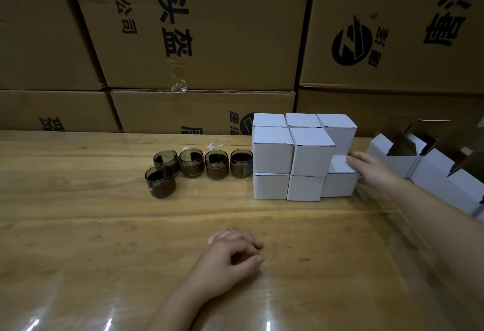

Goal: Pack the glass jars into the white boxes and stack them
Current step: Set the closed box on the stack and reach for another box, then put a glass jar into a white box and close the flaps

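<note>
You are resting your left hand (233,254) on the wooden table (104,226) straight in front of you. It is lying knuckles up, with the fingers loosely curled and holding nothing.

You are reaching your right hand (372,168) out to the right end of a stack of closed white boxes (272,150). Its fingers are lying fairly straight over the top of the low white box (339,181) there, touching it. The hand is slightly blurred, so I cannot tell whether the thumb is pressing the box's side.

The stack is sitting toward the back of the table, right of centre. Its front row is standing two boxes high in two columns, with the low box as a single third column. A back row behind is also standing two high.

Five smoky glass jars with brown filling are standing upright to the left of the stack. A row of four jars (191,163) is running leftward from the stack, the nearest one just beside its lower left box. The fifth jar (160,181) is standing in front of the leftmost one, very close to it.

Open white boxes (392,152) with raised flaps and brown insides are standing beyond your right hand, at the table's right edge. Large brown cardboard cartons (209,29) printed with black characters are filling the background like a wall. A shiny clear film is covering the tabletop.
</note>
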Tool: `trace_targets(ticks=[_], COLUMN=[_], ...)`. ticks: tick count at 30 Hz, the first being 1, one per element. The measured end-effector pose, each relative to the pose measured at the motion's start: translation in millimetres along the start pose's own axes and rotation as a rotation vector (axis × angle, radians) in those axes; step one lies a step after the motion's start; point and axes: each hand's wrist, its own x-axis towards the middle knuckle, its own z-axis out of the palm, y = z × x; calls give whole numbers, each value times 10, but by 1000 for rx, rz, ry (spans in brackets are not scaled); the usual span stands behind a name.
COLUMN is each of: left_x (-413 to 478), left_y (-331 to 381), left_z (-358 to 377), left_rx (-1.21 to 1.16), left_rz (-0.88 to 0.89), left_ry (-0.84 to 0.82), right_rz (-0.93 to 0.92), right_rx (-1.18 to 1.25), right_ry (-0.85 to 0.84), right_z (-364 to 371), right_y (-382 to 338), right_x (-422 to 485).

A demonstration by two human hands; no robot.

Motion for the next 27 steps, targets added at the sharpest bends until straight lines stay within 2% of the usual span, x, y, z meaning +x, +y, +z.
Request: trace_targets(ticks=[6,10,14,17,20,22,24,27], left_x=[3,2,-4,-4,-16,-24,-38,-58], left_y=[-14,-9,-5,-2,8,13,9,7], left_z=[9,12,16,29,41,48,57,74], left_rx=[5,18,18,29,57,83,108,133], left_rz=[3,-1,-1,0,12,25,40,47], left_ry=[2,-3,-4,0,-1,-4,5,9], right_rz=[59,43,-26,-120,-223,-263,-310,-443], right_rx=[222,211,9,-144,-536,-701,-715,-692], right_ry=[-30,7,81,38,-22,-11,-31,-164], right_z=[-23,43,185,366,606,760,903,1009], right_y=[284,412,445,454,496,491,470,435], right_x=[-265,-532,-881,-1181,-1427,-1550,-1657,-1759])
